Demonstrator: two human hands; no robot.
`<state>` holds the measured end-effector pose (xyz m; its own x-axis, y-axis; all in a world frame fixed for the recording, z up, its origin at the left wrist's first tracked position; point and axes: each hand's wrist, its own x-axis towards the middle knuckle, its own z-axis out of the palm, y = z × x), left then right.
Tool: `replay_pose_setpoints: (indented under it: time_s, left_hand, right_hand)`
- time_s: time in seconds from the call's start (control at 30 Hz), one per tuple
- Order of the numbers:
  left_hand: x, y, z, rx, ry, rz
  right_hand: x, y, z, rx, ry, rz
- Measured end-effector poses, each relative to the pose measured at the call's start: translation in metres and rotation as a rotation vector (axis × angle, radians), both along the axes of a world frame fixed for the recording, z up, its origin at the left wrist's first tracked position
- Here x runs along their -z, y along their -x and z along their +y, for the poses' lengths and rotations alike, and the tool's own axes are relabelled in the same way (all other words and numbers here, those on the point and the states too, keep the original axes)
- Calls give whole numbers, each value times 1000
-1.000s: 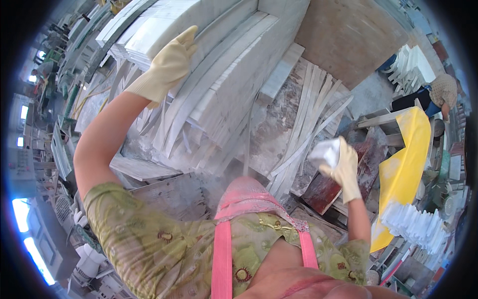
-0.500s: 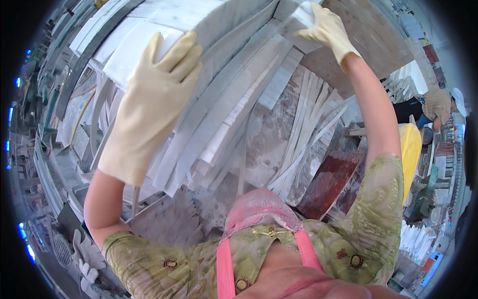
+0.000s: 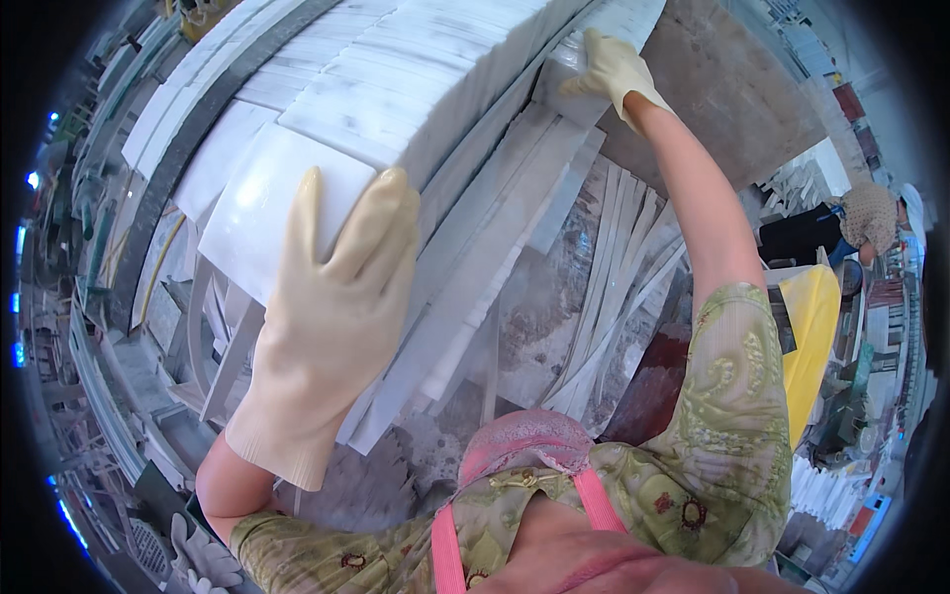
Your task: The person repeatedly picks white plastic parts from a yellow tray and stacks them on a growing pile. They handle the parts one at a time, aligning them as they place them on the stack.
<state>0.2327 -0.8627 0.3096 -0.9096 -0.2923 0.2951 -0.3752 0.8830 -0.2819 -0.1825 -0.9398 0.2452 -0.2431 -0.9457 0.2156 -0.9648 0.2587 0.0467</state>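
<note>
A long white marble slab (image 3: 416, 89) with grey veins runs from the left centre up to the top right, lying on a stack of similar slabs. My left hand (image 3: 332, 307), in a cream rubber glove, grips the slab's near end, fingers laid over its edge. My right hand (image 3: 609, 69), gloved the same way, holds the slab's far end at the top of the picture. Both arms are stretched out along the slab.
Thin white stone strips (image 3: 614, 297) lean in a pile below the slab. A brown slab (image 3: 722, 99) stands at the upper right. A yellow sheet (image 3: 811, 337) and a dark red slab (image 3: 653, 386) sit at right. Another person in a head covering (image 3: 871, 218) is at far right.
My right hand rose from a pale object near the red slab to the slab's far end. My left hand shifted down onto the near end, and the slab now looms closer.
</note>
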Motion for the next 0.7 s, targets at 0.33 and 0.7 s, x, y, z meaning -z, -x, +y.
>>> replay_pose_setpoints:
  time_s: [0.33, 0.7]
  left_hand:
    - [-6, 5, 6, -60, 7, -64]
    - [-6, 9, 7, -51, 28, -57]
  right_hand:
    - [3, 20, -30, 41, -248, 42]
    - [34, 4, -5, 95, 76, 42]
